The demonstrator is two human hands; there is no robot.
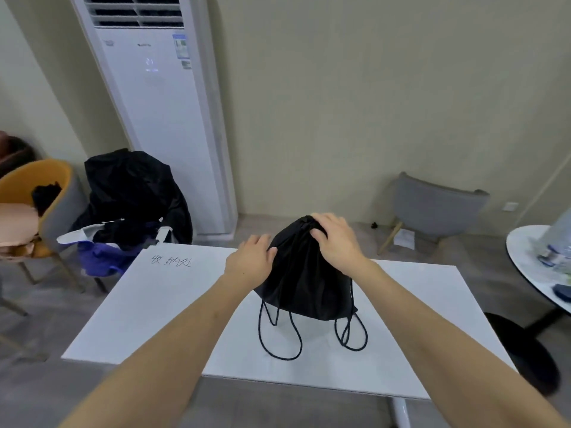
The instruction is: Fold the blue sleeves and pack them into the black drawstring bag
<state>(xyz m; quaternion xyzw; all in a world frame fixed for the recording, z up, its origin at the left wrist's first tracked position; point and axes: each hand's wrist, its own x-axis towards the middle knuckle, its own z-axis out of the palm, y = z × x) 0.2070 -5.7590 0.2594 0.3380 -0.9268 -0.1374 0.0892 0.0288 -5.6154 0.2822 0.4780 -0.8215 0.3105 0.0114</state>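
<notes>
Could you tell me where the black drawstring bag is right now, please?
In the head view, the black drawstring bag stands centre-right on the white table, with the left hand and right hand holding its top.

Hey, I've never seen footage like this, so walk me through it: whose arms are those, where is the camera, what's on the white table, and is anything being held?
There is no machine here. The one picture comes from a wide-angle camera worn on a person's head, looking forward and down, so the two bare arms reaching in from the bottom are the wearer's own.

On the white table sits a black drawstring bag, standing bunched up, its cord loops trailing toward the wearer. The left hand grips the bag's left side, and the right hand grips its gathered top. Some handwriting marks the table's far left corner.

No blue sleeves show on the table; whether they are inside the bag cannot be seen. Behind stand a tall white air conditioner and chairs with clothes piled on them.
</notes>
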